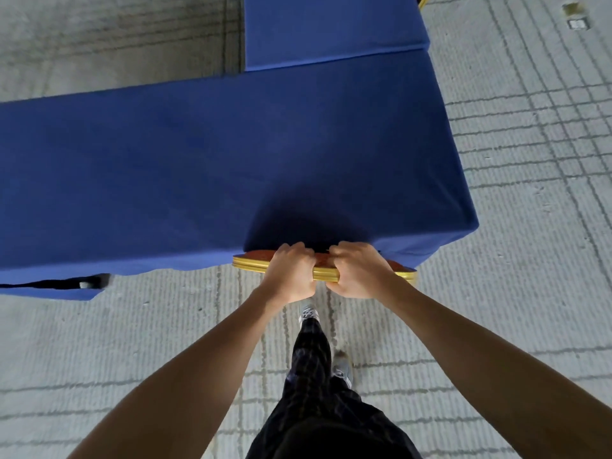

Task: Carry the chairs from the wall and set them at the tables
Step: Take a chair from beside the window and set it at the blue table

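Observation:
A chair [251,261] with a gold metal frame and reddish back stands against the near edge of a table draped in blue cloth [198,167]. Only the top rail of its back shows; the seat and legs are hidden under the cloth. My left hand [289,271] grips the top rail with fingers curled over it. My right hand [359,271] grips the same rail right beside it. Both arms reach straight forward.
A second blue-covered table [331,28] joins the first at the far right, with a gold chair edge [423,1] at its far corner. Grey carpeted floor [530,160] lies all around. A small floor socket [578,23] sits at the top right. My legs and shoes are below the hands.

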A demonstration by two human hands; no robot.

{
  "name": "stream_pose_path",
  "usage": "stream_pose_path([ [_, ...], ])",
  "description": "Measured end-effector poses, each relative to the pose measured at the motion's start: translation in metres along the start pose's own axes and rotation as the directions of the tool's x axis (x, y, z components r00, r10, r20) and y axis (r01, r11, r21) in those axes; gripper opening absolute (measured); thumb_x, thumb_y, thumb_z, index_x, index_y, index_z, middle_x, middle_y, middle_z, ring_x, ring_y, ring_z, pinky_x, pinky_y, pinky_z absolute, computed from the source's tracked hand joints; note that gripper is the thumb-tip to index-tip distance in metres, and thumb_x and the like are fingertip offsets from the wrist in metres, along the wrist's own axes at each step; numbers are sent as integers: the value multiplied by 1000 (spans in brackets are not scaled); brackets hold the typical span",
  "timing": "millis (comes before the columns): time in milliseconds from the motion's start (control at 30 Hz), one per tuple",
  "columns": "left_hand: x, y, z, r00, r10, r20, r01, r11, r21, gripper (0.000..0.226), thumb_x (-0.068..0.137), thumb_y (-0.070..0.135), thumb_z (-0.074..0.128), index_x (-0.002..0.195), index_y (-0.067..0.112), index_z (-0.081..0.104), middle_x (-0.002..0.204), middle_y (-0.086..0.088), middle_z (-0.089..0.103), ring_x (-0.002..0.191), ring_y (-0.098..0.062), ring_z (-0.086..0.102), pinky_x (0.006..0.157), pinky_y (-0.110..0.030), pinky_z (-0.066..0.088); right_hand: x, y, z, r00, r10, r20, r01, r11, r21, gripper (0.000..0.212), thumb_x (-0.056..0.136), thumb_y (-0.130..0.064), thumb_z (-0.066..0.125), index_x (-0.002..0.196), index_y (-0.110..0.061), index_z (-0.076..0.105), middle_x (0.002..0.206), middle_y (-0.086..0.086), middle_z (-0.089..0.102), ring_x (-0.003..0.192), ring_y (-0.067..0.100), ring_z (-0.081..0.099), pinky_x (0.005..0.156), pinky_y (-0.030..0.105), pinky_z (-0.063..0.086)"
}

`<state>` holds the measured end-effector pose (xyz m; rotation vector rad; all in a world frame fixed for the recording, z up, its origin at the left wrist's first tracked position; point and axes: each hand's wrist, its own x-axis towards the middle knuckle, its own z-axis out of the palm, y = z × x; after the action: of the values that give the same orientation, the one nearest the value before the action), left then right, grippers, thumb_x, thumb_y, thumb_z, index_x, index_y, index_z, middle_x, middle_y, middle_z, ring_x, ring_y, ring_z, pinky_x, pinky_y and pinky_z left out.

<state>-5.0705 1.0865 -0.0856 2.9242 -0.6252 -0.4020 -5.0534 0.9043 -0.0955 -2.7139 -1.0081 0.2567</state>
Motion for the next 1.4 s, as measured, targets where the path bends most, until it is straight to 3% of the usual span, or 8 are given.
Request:
stream_pose_path([
  [233, -5, -3, -2, 996, 59, -68, -65, 994, -92, 10, 67, 6, 67, 69, 16, 65, 77, 2, 50, 75, -22, 47, 64, -39, 45, -19, -12, 19, 917, 255, -306, -212, 963, 165, 21, 68, -31, 69, 78, -15, 58, 77, 0, 54, 71, 22, 52, 64, 36, 47],
  [467, -13, -30, 2, 990, 111, -84, -126, 970, -206, 49, 74, 28, 78, 120, 20, 61, 119, 7, 57, 103, -14, 51, 91, -28, 42, -59, 18, 34, 903, 343, -258, -321, 939, 126, 46, 71, -38, 79, 112, -20, 66, 102, -4, 67, 94, 23, 63, 87, 39, 49],
  [600, -31, -58, 13, 987, -101, -128, 73, 976, -206, 37, 75, 36, 76, 110, 33, 67, 100, 17, 68, 92, -9, 63, 79, -30, 51, -83, 43, 37, 850, 506, -146, -476, 857, 198, 50, 67, -28, 82, 115, -24, 66, 100, -3, 70, 91, 26, 66, 87, 42, 50],
  [700, -31, -62, 12, 955, -277, -102, 245, 937, -249, 27, 72, 39, 71, 99, 38, 66, 81, 20, 66, 75, -4, 60, 67, -25, 49, -81, 49, 30, 847, 529, -42, -502, 825, 259, 45, 74, -26, 75, 118, -33, 64, 98, -9, 70, 89, 19, 65, 77, 32, 49],
  [833, -29, -58, 16, 949, -298, -106, 262, 927, -268, 28, 72, 35, 72, 100, 37, 69, 81, 18, 68, 74, -8, 63, 71, -29, 52, -78, 49, 26, 857, 514, -34, -490, 834, 254, 41, 79, -26, 73, 118, -36, 64, 92, -11, 69, 84, 15, 64, 65, 24, 39],
  [1100, -29, -61, 18, 947, -308, -90, 279, 930, -240, 27, 75, 34, 66, 101, 41, 67, 72, 17, 66, 66, -8, 60, 68, -28, 52, -78, 45, 19, 849, 528, -11, -509, 823, 252, 37, 85, -27, 66, 118, -43, 61, 80, -11, 67, 67, 11, 57, 59, 24, 40],
  [1267, -31, -60, 11, 949, -307, -77, 286, 936, -205, 18, 80, 26, 65, 95, 37, 67, 62, 15, 59, 59, -9, 54, 61, -26, 50, -79, 50, 21, 846, 532, 42, -526, 819, 227, 42, 83, -27, 70, 118, -44, 57, 80, -15, 68, 75, 11, 64, 60, 23, 39],
  [1400, -29, -47, 11, 933, -344, -106, 312, 921, -234, 13, 81, 29, 68, 93, 34, 68, 56, 14, 55, 57, -6, 47, 56, -24, 41, -75, 65, 12, 832, 552, 62, -552, 808, 208, 24, 83, -34, 61, 107, -39, 62, 84, -9, 69, 79, 22, 65, 62, 29, 46],
])
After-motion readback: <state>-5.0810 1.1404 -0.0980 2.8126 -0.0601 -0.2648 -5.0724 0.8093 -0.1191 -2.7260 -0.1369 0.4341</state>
